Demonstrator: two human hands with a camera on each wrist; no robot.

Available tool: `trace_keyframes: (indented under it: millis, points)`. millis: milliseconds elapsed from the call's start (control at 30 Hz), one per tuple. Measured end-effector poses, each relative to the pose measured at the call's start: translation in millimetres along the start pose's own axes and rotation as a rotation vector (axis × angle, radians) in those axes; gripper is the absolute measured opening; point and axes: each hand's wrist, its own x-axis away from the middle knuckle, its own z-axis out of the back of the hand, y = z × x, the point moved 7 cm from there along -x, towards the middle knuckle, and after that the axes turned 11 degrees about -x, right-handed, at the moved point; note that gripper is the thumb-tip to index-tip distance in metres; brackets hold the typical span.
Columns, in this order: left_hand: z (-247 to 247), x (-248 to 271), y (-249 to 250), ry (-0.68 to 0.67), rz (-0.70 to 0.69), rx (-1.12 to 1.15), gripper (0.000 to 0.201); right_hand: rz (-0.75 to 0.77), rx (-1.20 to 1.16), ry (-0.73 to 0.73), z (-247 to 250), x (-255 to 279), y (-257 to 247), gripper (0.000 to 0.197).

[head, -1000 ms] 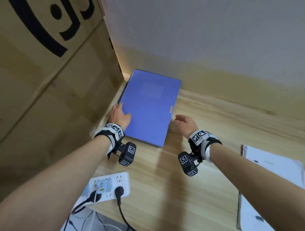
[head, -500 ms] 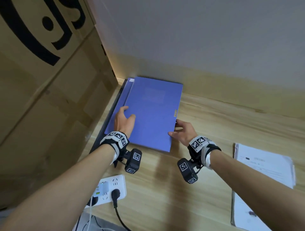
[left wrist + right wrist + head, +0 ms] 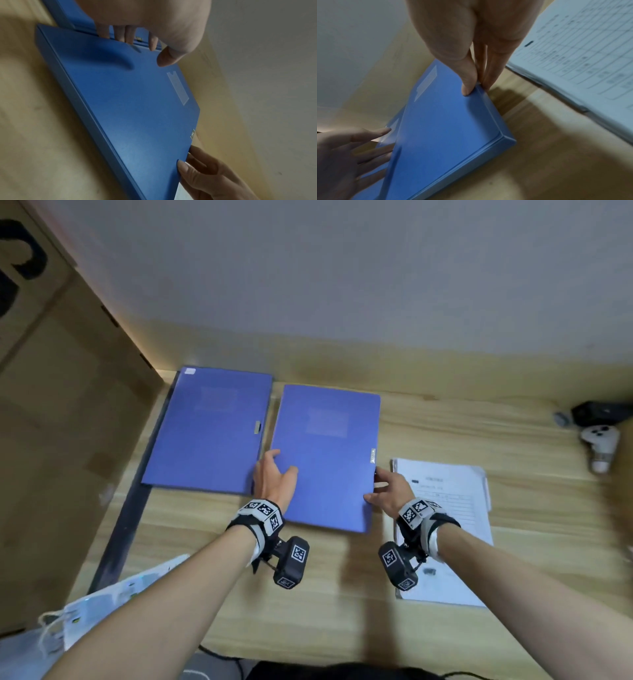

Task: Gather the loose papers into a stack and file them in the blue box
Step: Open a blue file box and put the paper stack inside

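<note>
The blue box [image 3: 325, 457] lies flat and closed near the middle of the table [image 3: 342, 594], towards its back edge, with a small clasp tab on its right long edge. I hold it by both sides. My right hand [image 3: 390, 491] pinches the right edge just below the clasp, thumb on top and fingers [image 3: 489, 75] beneath. My left hand [image 3: 274, 481] lies with straight fingers along the left edge, the thumb resting on the lid; I cannot tell whether those fingers reach under the box.

The box looks like a stiff, thin-walled plastic case, light if empty, with a smooth and rather slippery lid. I judge the safest hold to be at the two long edges, and the clasp side to be where it opens.

The loose papers [image 3: 445, 525] sit just right of the box, towards the front right of the table, roughly piled with edges uneven. They are limp sheets and will fan or slide, so I would square them by the edges and lift them with support beneath.

A second blue box [image 3: 205, 429] lies just left of the first, towards the back left corner. A white controller [image 3: 599, 440] rests near the right edge.
</note>
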Motion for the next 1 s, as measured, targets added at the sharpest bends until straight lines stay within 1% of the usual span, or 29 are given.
trace_keyframes:
  millis: [100, 167, 267, 333, 400, 467, 500, 533, 600, 633, 733, 800, 867, 933, 967, 1000]
  points:
    - [-19, 17, -4, -0.045, 0.019, -0.068, 0.055, -0.033, 0.043, 0.013, 10, 7, 18, 0.052]
    - [-30, 24, -9, -0.1, 0.036, -0.097, 0.06, -0.051, 0.09, 0.008, 12, 13, 25, 0.048]
    - [-42, 28, -13, -0.186, 0.035, -0.159, 0.066, -0.057, 0.18, -0.001, 14, 15, 30, 0.042]
    - [-44, 28, -14, -0.221, 0.029, -0.224, 0.067, -0.077, 0.182, 0.016, 17, 14, 34, 0.038]
    - [-41, 27, -11, -0.222, 0.018, -0.313, 0.067, -0.104, 0.174, 0.043, 21, 14, 35, 0.03]
    - [-38, 27, -3, -0.201, -0.011, -0.451, 0.068, -0.13, 0.143, 0.072, 29, 14, 35, 0.026]
    - [-40, 27, 4, -0.215, -0.042, -0.53, 0.067, -0.14, 0.112, 0.088, 34, 14, 37, 0.025]
    - [-47, 30, 13, -0.253, -0.093, -0.609, 0.066, -0.152, 0.075, 0.093, 40, 14, 39, 0.021]
    - [-69, 42, 32, -0.379, -0.215, -0.762, 0.063, -0.159, -0.017, 0.085, 48, 16, 45, 0.008]
    - [-81, 51, 40, -0.431, -0.276, -0.829, 0.061, -0.158, -0.047, 0.077, 53, 16, 49, 0.007]
    - [-117, 75, 61, -0.496, -0.4, -1.001, 0.052, -0.161, -0.083, 0.057, 67, 23, 54, 0.017]
    - [-135, 84, 70, -0.513, -0.413, -1.096, 0.051, -0.17, -0.129, 0.063, 80, 28, 56, 0.02]
    - [-147, 87, 77, -0.516, -0.389, -1.167, 0.048, -0.168, -0.164, 0.071, 93, 32, 61, 0.018]
    - [-156, 84, 84, -0.504, -0.371, -1.195, 0.028, -0.162, -0.196, 0.064, 104, 34, 67, 0.017]
    - [-160, 83, 87, -0.496, -0.355, -1.186, 0.025, -0.157, -0.212, 0.061, 108, 34, 68, 0.017]
    - [-163, 81, 90, -0.48, -0.334, -1.179, 0.031, -0.152, -0.213, 0.057, 111, 35, 69, 0.017]
